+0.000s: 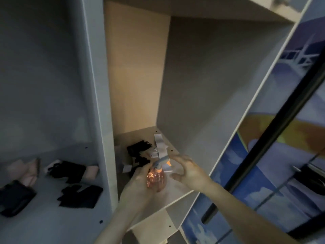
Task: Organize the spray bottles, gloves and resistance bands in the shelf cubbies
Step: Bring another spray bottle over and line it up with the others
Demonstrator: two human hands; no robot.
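Single head-worn wide-angle view, positioned close to a shelf unit (98, 103), facing forward and down into an open cubby (140, 141). Frame is tilted clockwise; uprights lean toward 11 o'clock. Forearms enter from 6 o'clock. Neighbouring cubby sits at 9 o'clock. No second view to compare.

Dim in here, and the whole picture is soft and grainy. Warm light falls on the tan back panel (137, 67) of the middle cubby; left of it the neighbouring cubby sinks into bluish shadow. The orange spray bottle (156, 180) below the panel glows. Straight shelf edges lean and bow toward the frame's edges.
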